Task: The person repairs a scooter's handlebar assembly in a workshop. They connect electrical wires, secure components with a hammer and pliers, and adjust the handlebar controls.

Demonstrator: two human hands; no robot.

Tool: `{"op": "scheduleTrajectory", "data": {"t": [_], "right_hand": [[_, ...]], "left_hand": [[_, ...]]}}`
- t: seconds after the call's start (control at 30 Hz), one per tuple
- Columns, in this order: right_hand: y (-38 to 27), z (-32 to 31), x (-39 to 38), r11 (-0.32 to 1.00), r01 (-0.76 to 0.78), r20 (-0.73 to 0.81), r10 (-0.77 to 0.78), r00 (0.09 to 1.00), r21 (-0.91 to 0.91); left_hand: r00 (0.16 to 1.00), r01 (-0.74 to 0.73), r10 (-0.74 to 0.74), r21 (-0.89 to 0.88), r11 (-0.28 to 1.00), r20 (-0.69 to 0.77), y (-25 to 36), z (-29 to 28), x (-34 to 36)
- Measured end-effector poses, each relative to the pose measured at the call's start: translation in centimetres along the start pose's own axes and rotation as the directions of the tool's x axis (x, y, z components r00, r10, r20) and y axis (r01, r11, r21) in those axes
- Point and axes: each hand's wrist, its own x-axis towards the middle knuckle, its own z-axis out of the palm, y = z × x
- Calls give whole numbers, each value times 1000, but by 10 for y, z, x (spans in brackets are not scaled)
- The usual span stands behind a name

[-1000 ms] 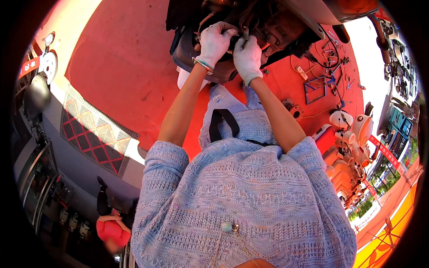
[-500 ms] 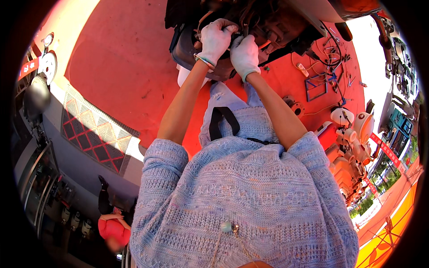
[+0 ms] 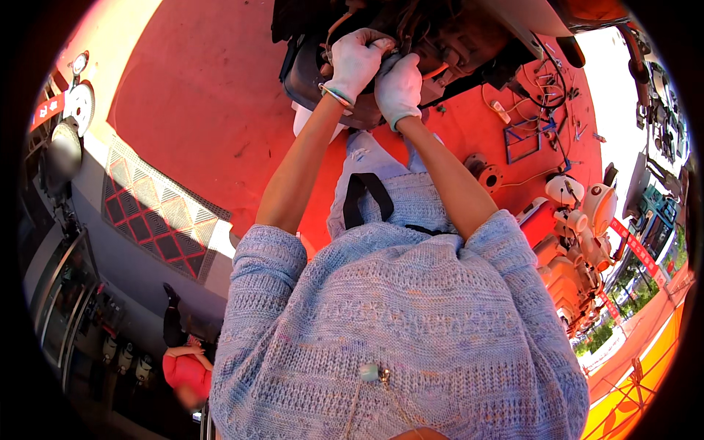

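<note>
At the top centre is the dark underbody of a vehicle point(image 3: 469, 44), with metal parts and an orange hose point(image 3: 438, 70). My left hand point(image 3: 356, 62) and my right hand point(image 3: 398, 84), both in white gloves, are close together among these parts. The fingers of each are curled. Whatever is between the fingertips is small and mostly hidden. A dark plastic housing point(image 3: 297, 77) sits beside and below my left hand.
Cables, tools and a blue metal frame point(image 3: 521, 139) lie on the red floor point(image 3: 198, 103), near a round flanged part point(image 3: 490, 176). Scooters point(image 3: 572, 271) line the right side. A grating mat point(image 3: 158, 213) lies at left; a person in red point(image 3: 183, 367) reclines at lower left.
Over the last second both hands have shifted slightly upward, and my right hand has also moved a little left, closer to my left hand. Their fingers stay curled among the parts.
</note>
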Motion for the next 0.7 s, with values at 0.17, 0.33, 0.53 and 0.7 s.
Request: {"op": "scheduleTrajectory", "data": {"t": [0.17,0.33,0.53,0.7], "right_hand": [[3,-1,3,999,12,27,-11,1000,-32],[8,1,3,997,43,13,-42,999,-67],[14,5,3,992,94,-19,-96,995,-85],[19,8,3,985,148,-39,-152,988,-90]], "left_hand": [[997,73,-70,-95,993,36,8,-3,-1],[985,154,-132,-223,963,111,2,-5,4],[959,250,-186,-334,909,214,0,-10,9],[927,325,-233,-323,889,293,5,-16,10]]}}
